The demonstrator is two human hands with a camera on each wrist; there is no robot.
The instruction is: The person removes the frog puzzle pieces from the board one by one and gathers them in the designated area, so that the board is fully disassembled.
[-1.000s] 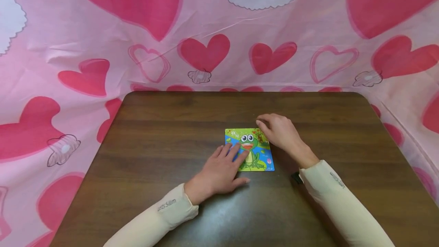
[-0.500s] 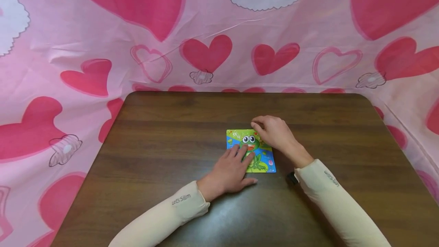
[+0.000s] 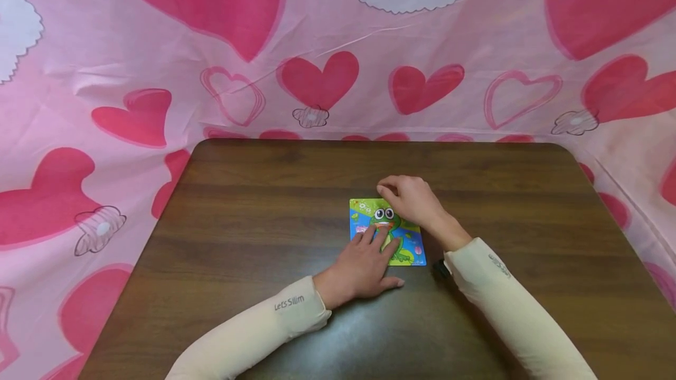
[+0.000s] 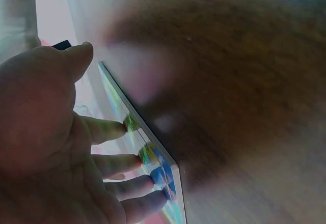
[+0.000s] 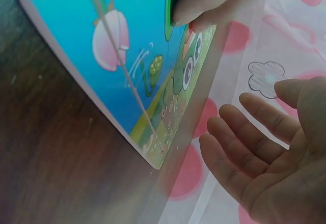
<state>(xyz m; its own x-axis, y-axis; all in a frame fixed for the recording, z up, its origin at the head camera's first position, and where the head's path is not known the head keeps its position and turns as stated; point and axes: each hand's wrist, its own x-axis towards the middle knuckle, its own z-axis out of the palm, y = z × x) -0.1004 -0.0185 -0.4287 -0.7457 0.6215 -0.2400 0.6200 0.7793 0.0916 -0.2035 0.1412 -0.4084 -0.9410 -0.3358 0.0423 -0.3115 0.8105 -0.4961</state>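
Left fingers on frog board — right fingers near it

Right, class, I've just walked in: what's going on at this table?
A person has both hands at a square frog picture board lying flat on a dark wooden table. The left hand reaches over the near edge, its fingers touching the printed surface. The right hand is loosely bent over the far right corner and holds nothing. Behind the table hangs a pink heart-patterned cloth.
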